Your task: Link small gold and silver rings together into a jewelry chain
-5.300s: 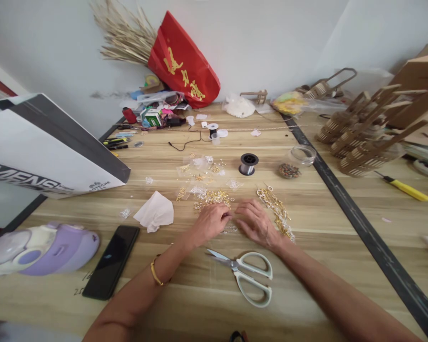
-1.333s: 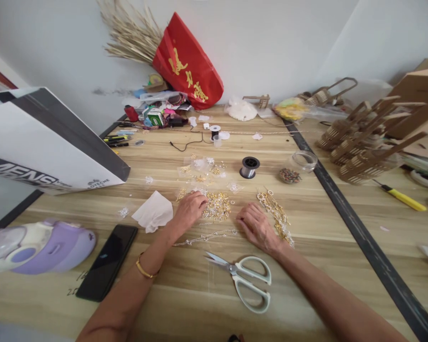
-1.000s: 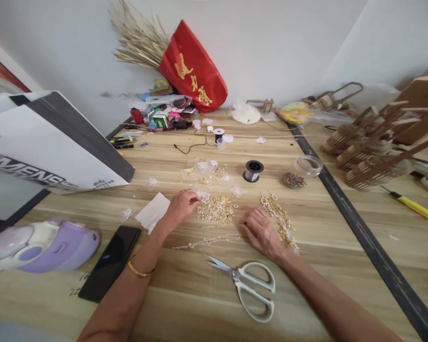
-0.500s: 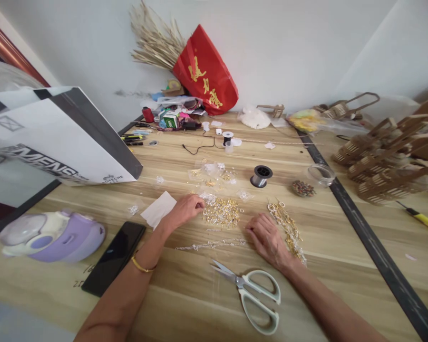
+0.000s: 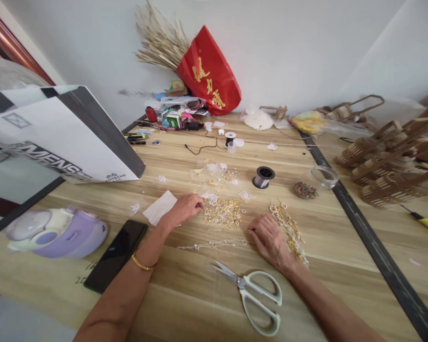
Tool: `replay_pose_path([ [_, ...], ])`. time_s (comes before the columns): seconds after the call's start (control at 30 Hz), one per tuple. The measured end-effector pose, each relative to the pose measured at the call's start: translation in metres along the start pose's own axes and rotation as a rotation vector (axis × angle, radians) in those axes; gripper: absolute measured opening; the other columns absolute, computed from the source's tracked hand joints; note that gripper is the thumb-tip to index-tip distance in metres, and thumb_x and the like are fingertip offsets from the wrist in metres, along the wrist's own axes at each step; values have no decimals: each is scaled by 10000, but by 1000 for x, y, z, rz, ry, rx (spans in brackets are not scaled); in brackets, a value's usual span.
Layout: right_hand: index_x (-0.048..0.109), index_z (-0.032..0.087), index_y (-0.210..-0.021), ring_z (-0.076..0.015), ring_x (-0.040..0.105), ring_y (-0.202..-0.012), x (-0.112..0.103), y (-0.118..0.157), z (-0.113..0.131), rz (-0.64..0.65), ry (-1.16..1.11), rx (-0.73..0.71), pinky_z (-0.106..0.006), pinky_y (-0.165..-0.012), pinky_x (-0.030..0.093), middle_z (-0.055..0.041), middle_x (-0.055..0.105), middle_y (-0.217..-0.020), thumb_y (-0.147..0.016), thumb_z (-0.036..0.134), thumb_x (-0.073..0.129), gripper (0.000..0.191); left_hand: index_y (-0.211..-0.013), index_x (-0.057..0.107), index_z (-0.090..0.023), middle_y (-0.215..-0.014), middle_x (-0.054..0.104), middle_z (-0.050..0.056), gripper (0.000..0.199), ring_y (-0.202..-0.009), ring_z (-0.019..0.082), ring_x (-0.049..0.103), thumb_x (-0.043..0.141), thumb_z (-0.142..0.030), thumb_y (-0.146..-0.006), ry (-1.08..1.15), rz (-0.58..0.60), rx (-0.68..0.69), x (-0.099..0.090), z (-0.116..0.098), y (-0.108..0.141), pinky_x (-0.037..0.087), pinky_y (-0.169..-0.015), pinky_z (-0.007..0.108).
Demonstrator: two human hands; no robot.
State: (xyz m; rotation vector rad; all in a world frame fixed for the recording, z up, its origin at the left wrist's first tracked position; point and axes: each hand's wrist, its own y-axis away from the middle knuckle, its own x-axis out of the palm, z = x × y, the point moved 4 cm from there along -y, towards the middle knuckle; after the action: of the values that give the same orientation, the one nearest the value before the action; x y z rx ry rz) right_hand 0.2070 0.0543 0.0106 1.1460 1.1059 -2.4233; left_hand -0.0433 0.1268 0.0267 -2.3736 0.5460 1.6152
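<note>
My left hand [image 5: 183, 210] rests on the wooden table [image 5: 185, 304], fingertips pinched at the left edge of a pile of small gold and silver beads [image 5: 224, 212]; whether a bead is between the fingers cannot be seen. My right hand [image 5: 269, 239] lies flat, fingers curled, touching the right end of a thin silver chain [image 5: 207, 245] stretched between both hands. A row of gold charm pieces [image 5: 288, 230] lies just right of that hand. White-handled scissors [image 5: 251, 294] lie open in front of me.
A black phone [image 5: 116, 254], a purple device [image 5: 55, 232] and a white tissue [image 5: 160, 207] sit at left, behind them a large paper bag [image 5: 62, 137]. A wire spool [image 5: 263, 176], bead dish [image 5: 306, 190], glass jar [image 5: 324, 175] and wooden baskets [image 5: 385, 161] stand at right.
My left hand left the right hand and moved out to the bead pile's left edge. The silver chain now lies stretched on the table. The view shifted left.
</note>
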Motion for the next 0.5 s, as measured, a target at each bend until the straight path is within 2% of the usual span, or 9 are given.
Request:
replay_pose_path([
  [0.5,528,192,-841,-186,499,-751,-1,-1,2,0,-4,6,-394,-775,431,-54,586,-781,-911,134,444,124,-733,655,-179,-774,671,27,142,-763,171,595,536,-109,-767,-30,39,24,4,-1,-1,426,-727,268],
])
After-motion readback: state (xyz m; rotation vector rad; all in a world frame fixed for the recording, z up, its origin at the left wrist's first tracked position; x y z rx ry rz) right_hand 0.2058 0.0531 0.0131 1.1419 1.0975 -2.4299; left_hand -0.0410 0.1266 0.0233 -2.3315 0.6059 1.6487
